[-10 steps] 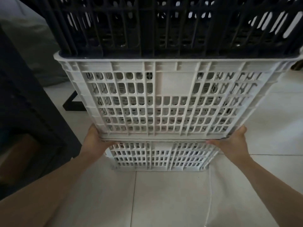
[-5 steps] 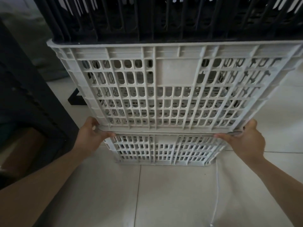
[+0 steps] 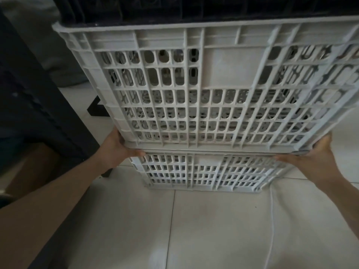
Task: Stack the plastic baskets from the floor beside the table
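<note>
A large white slotted plastic basket (image 3: 223,90) fills the upper view, with a black basket (image 3: 174,8) nested in its top. Below it a second white basket (image 3: 204,171) stands on the tiled floor. My left hand (image 3: 118,150) grips the upper white basket's bottom left corner, fingers curled under its lower edge. My right hand (image 3: 312,154) holds the bottom right corner the same way. The upper basket's base sits just at the lower basket's rim; I cannot tell whether they touch.
A dark table or cabinet (image 3: 33,105) stands close on the left, with a black foot (image 3: 96,110) on the floor behind. A thin white cable (image 3: 272,220) runs over the pale floor tiles (image 3: 194,230) in front.
The view has closed in on the baskets and tilted down. Both hands stay on the upper white basket's bottom corners, and its near side has come closer to me.
</note>
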A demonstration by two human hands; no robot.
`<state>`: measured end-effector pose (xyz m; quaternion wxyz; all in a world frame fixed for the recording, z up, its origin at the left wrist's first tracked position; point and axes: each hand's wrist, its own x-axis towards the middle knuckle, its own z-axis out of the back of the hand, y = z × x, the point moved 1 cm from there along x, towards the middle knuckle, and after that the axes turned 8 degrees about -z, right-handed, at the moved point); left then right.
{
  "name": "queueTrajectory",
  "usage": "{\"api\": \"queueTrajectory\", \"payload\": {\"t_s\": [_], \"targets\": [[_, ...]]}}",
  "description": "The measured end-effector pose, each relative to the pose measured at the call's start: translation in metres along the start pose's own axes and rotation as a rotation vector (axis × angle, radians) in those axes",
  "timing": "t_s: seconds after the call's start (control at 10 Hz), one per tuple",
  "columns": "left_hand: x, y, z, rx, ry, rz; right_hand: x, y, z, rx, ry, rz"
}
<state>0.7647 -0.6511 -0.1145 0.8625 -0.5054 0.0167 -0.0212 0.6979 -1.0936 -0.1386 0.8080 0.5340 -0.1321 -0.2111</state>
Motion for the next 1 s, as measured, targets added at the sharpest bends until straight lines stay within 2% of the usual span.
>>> {"api": "queueTrajectory", "payload": {"t_s": [0.3,0.6,0.7,0.8,0.9,1.0], "targets": [[-0.011,0.000,-0.002,0.125,-0.109,-0.023,-0.005,0.009,0.004,-0.072,-0.055,-0.054],[-0.019,-0.009,-0.010,0.243,-0.107,-0.021,-0.006,0.009,0.007,-0.088,-0.049,-0.075],[-0.018,-0.007,-0.008,0.257,-0.068,0.038,-0.006,0.011,0.007,-0.108,-0.048,-0.113],[-0.014,-0.007,0.004,0.495,0.087,0.096,-0.004,0.019,0.007,-0.192,-0.017,-0.151],[-0.018,-0.037,0.020,0.771,0.357,0.285,-0.014,0.041,0.019,-0.358,0.101,-0.348],[-0.042,-0.098,0.039,0.790,0.550,0.398,-0.037,0.094,0.037,-0.527,0.325,-0.566]]}}
